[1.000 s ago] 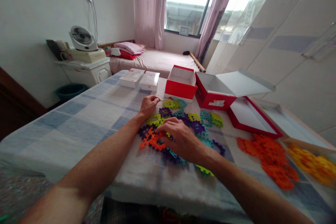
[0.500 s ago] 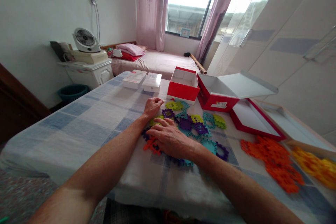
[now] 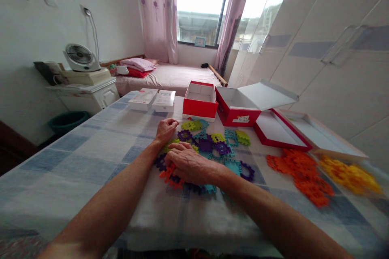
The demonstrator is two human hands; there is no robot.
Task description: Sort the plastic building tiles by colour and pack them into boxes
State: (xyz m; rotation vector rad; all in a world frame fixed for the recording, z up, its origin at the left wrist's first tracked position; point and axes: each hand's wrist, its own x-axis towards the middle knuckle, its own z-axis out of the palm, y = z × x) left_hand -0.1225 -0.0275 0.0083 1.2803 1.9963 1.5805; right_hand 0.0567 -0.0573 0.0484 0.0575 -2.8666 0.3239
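Note:
A pile of interlocking plastic building pieces in purple, teal and lime green (image 3: 205, 144) lies on the table before me. My left hand (image 3: 165, 130) rests at the pile's left back edge, fingers curled together; whatever they may hold is hidden. Palm down over the front left of the pile is my right hand (image 3: 190, 164), its fingers bent downward and close together, the fingertips partly hidden. Just in front of those fingers lies an orange piece (image 3: 171, 176). A purple ring-shaped piece (image 3: 246, 171) lies right of my right wrist.
Orange pieces (image 3: 300, 174) and yellow pieces (image 3: 349, 174) lie heaped at the right. Behind the pile stand a red open box (image 3: 199, 108), a lidded red box (image 3: 238, 117) and two white boxes (image 3: 143, 99). A red tray-like lid (image 3: 281, 141) and a pale tray (image 3: 337, 149) lie right.
The view has turned a little right, so everything sits further left. My right hand's fingers, more spread before, are now drawn closer together over the pile. The left hand stays by the edge.

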